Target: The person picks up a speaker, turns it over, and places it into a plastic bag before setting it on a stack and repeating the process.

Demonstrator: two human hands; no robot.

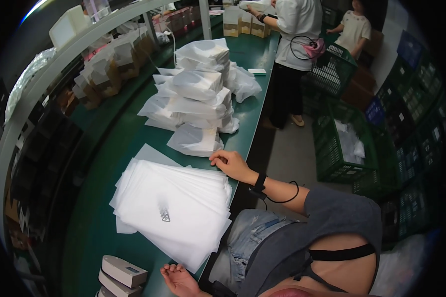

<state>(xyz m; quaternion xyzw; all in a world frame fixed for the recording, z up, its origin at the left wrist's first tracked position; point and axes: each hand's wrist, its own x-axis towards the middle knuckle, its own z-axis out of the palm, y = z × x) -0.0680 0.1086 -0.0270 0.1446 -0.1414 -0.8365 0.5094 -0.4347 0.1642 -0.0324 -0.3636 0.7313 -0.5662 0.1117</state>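
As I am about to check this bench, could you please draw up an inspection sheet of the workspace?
Surface: green tabletop, partly covered.
Job's things: flat white bags in a fanned pile; packed white bags heaped beyond it.
Clutter: light grey boxes stacked at the lower left.
Hands: left hand palm up, nothing visible in it; right hand curled beside the bags, contact unclear.
Cables: black cable looping from the right wristband.
Surroundings: person in a white top and another person farther off; green crates on the right.
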